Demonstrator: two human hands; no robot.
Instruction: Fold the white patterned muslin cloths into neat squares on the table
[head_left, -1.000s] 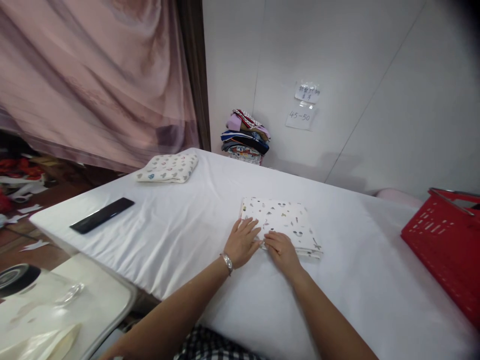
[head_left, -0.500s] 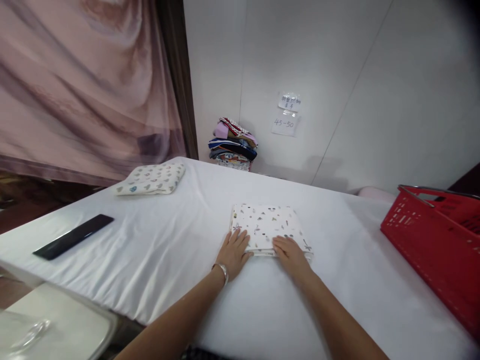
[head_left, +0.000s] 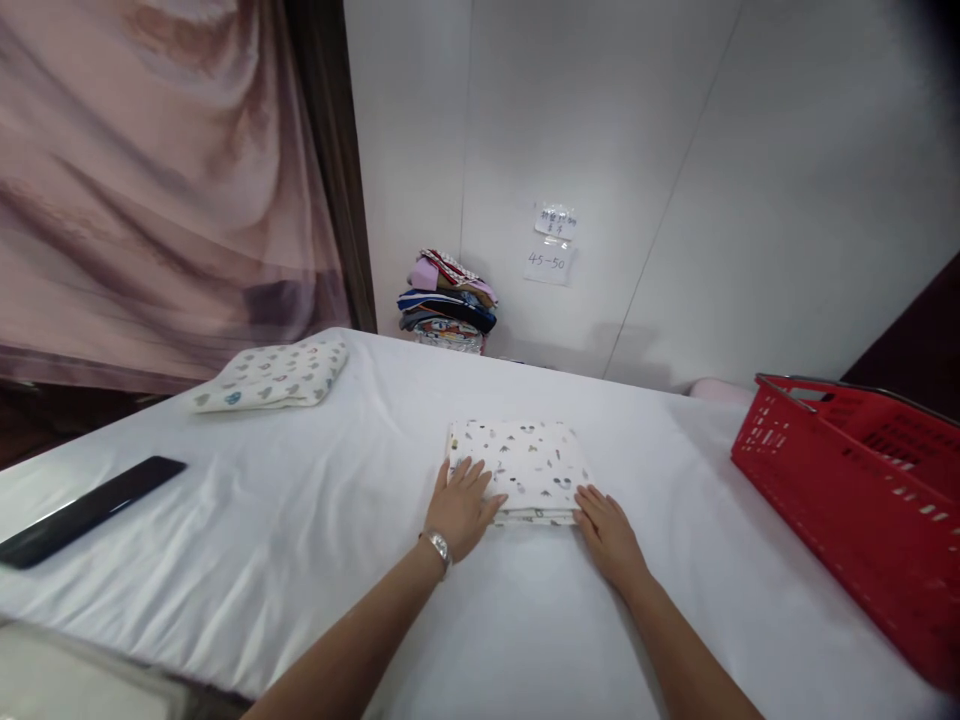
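A folded white cloth (head_left: 525, 460) with small scattered prints lies flat on the white-covered table (head_left: 480, 620). My left hand (head_left: 459, 508) rests on its near left corner, fingers spread and pointing away from me; a silver watch or bracelet (head_left: 438, 546) circles that wrist. At the near right corner, my right hand (head_left: 609, 530) lies with outstretched fingers touching the cloth's edge. Neither hand grips anything. The layered folds show along the near side between the hands.
Another folded patterned cloth (head_left: 277, 378) lies at the far left. A long black flat object (head_left: 90, 508) is nearer on that side. On the right stands a red plastic basket (head_left: 847, 510). Beyond the table are stacked folded fabrics (head_left: 448, 305) and a wall with paper labels (head_left: 549, 262).
My right hand has slid rightward from the cloth's near edge to its near right corner. My left hand stays on the left corner. The view has shifted slightly.
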